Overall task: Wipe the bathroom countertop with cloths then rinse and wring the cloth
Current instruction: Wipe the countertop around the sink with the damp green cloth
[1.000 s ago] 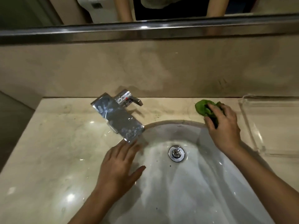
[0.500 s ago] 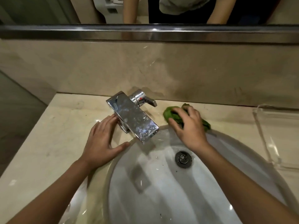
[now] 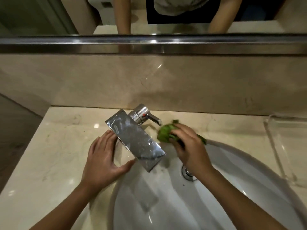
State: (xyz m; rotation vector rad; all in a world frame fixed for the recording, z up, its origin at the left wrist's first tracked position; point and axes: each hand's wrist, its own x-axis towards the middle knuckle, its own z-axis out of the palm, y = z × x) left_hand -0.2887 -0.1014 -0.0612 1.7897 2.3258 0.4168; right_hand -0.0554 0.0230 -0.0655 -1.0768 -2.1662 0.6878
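Our right hand [image 3: 189,146] has its fingers curled over the green cloth [image 3: 163,134], bunched into a wad and pressed onto the beige countertop [image 3: 49,155] at the back rim of the white sink [image 3: 232,188], just right of the chrome faucet [image 3: 136,140] and just below its lever handle [image 3: 153,120]. A tail of the cloth pokes out on the far side of the hand, over the rim. Our left hand [image 3: 103,160] lies flat on the countertop with straight, spread fingers just left of the spout, thumb reaching under it; we cannot tell whether the fingertips touch the metal. The drain [image 3: 188,173] sits beside the right wrist. A clear tray [image 3: 282,146] rests on the countertop, far right.
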